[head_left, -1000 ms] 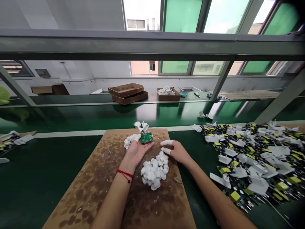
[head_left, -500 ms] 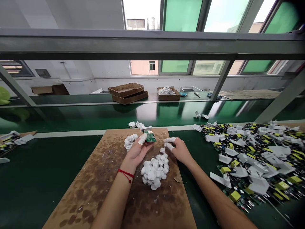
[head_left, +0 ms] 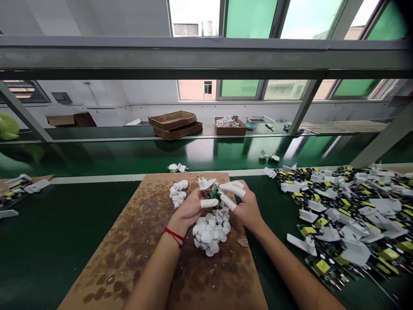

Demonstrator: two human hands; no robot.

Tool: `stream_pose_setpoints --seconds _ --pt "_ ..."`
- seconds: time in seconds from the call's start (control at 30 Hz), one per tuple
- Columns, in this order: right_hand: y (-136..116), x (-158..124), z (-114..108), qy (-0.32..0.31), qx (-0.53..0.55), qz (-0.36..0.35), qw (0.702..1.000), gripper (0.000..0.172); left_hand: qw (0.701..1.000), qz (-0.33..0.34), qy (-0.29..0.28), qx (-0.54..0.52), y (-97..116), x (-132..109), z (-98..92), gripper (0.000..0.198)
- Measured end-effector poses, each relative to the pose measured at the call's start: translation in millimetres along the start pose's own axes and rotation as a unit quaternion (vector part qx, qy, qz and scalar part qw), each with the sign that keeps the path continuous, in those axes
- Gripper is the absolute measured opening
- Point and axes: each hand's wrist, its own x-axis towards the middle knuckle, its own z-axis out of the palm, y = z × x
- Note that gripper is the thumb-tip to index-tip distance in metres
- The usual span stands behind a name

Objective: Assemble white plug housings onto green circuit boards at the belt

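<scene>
The left hand [head_left: 189, 210] grips the green board [head_left: 214, 193], best steadied while the right hand [head_left: 248, 209], narrowed, its hold unclear, works lightly.

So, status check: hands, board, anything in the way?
Left hand holding green circuit board. Right hand at its edge, contact unclear. White pieces heaped close by.

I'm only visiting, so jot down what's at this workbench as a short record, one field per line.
Left hand: holds a green circuit board; red bracelet on the wrist
Right hand: fingers at the board; whether they pinch anything is unclear
Finger covers: white, on both hands
Under the hands: brown sheet with dark stains
White pieces: larger heap near the hands, smaller heap left of them
Right side: many circuit boards with white and yellow parts
Back shelf: stacked brown trays, box of white pieces
</scene>
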Motion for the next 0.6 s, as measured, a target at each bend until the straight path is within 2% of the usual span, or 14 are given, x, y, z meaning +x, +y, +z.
stream_pose_setpoints --seconds 0.07,0.17,0.3,0.4,0.6 --pt "-2.9 -0.8 1.5 -0.008 -0.005 -0.024 1.000 0.021 1.000 -0.002 -0.012 0.002 -0.2 -0.2 0.6 0.072" --pt "-4.3 -1.3 2.0 -0.026 0.015 -0.032 0.999 0.026 1.000 0.004 0.003 -0.003 0.3 -1.4 0.3 0.078" --pt "-3.9 -0.9 0.1 -0.036 0.076 0.028 0.996 0.020 1.000 0.007 0.013 -0.016 0.3 -1.9 -2.2 0.071" --pt "-2.7 -0.4 0.0 -0.018 0.121 0.082 0.989 0.017 1.000 0.008 0.012 -0.019 -1.3 -1.0 -4.5 0.071" --pt "-1.3 2.4 1.2 -0.013 0.156 0.130 0.979 0.023 1.000 0.014 -0.006 0.003 -0.5 -2.2 -3.3 0.067"
